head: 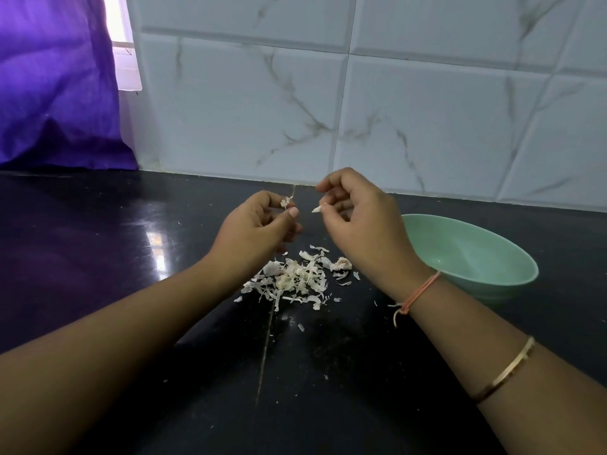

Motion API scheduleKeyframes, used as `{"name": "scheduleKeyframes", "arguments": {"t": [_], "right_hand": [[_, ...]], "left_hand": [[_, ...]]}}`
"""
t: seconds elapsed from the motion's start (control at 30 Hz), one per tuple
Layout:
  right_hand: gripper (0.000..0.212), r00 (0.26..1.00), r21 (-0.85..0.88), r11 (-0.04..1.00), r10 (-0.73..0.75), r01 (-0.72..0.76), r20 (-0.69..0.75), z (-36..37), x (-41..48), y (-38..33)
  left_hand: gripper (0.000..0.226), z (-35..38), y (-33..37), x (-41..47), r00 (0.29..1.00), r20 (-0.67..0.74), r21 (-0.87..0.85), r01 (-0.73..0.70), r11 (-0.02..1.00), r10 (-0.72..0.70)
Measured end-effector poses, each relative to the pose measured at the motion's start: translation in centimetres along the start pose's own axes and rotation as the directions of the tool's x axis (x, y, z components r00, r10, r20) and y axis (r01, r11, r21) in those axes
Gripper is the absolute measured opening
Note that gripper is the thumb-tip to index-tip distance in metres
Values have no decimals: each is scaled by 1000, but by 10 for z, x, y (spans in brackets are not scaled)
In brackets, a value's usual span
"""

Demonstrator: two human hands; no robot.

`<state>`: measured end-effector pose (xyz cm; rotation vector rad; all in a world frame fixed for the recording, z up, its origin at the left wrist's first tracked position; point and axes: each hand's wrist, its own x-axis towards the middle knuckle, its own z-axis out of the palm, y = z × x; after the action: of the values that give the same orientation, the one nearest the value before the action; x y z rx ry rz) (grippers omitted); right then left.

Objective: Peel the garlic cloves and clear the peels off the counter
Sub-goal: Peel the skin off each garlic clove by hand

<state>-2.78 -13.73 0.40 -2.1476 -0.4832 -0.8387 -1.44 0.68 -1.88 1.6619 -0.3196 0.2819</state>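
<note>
My left hand point(259, 224) is raised above the black counter and pinches a small scrap of garlic peel point(286, 201) between thumb and fingers. A short gap to the right, my right hand point(358, 215) pinches a pale garlic clove point(317, 209) at its fingertips. Below both hands a heap of white garlic peels point(292, 280) lies on the counter point(131, 251). One small unpeeled piece point(341, 264) sits at the heap's right edge.
A pale green bowl point(492, 267) stands on the counter right of my right wrist. A white marbled tile wall point(361, 110) runs along the back. A purple curtain point(56, 87) hangs at the far left. Loose peel flecks point(300, 327) dot the counter near me.
</note>
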Motion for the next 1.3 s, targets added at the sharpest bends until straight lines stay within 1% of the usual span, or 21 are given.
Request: {"name": "scheduleKeyframes", "arguments": {"t": [0.03,0.07,0.13,0.2,0.27,0.33,0.4,0.43,0.5,0.57,0.67,0.73,0.8,0.87,0.93,1.0,1.07,1.13,1.23,1.3], "right_hand": [[16,996,-132,988,-86,83,-17,-3,1,0],[15,989,-234,963,-142,132,-27,-6,2,-1],[13,983,-386,911,-175,143,-49,-14,6,-4],[14,989,-534,841,-137,90,-50,-22,8,-7],[18,999,-659,752,-8,-17,-35,-32,11,-9],[16,991,-718,686,129,-118,-40,-41,11,-13],[5,970,-726,661,241,-189,-33,-46,9,-16],[5,956,-728,651,294,-214,-18,-47,8,-17],[12,927,-734,630,374,-253,2,-49,7,-17],[21,910,-746,606,414,-276,1,-51,7,-16],[27,890,-772,571,456,-278,18,-51,7,-17],[20,904,-767,590,426,-253,29,-49,7,-16],[8,941,-760,622,335,-189,40,-46,7,-16],[20,975,-746,661,208,-82,77,-41,8,-16],[22,990,-706,707,69,39,124,-34,8,-18],[23,984,-640,758,-10,124,179,-26,6,-19],[23,966,-571,803,-23,171,257,-16,2,-18],[23,940,-518,836,10,179,342,-6,-4,-15],[18,898,-514,843,93,158,430,6,-11,-9],[28,853,-517,850,196,97,483,10,-13,-5]], "left_hand": [[9,-1,0,0,1000,-13,35,-1,999,1],[15,-2,0,1,1000,-17,66,-4,998,5],[23,-4,1,1,1000,-10,116,-12,993,13],[23,-4,0,0,1000,-4,171,-19,985,20],[18,-4,-1,-1,999,-1,247,-35,968,37],[15,-4,-1,-1,999,0,293,-38,955,40],[18,-4,0,-1,999,19,300,-36,953,32],[20,-4,0,-1,999,33,304,-37,952,28],[23,-3,0,-1,998,56,312,-44,949,28],[25,-3,-1,-1,998,65,306,-39,951,20],[18,-2,-1,-2,998,68,278,-15,961,-4],[13,-2,1,-3,998,60,287,-13,958,-5],[15,-2,2,-3,999,34,318,-13,948,3],[18,-3,3,-3,1000,7,329,-13,944,11],[18,-3,4,-3,1000,-12,345,-6,939,10],[16,-4,3,-3,1000,-28,352,6,936,4],[13,-4,2,-2,999,-47,346,17,938,-1],[13,-5,0,-1,998,-64,349,22,937,1],[16,-7,-2,1,996,-85,350,38,936,-8],[18,-8,-1,1,996,-90,345,44,938,-14]]}}
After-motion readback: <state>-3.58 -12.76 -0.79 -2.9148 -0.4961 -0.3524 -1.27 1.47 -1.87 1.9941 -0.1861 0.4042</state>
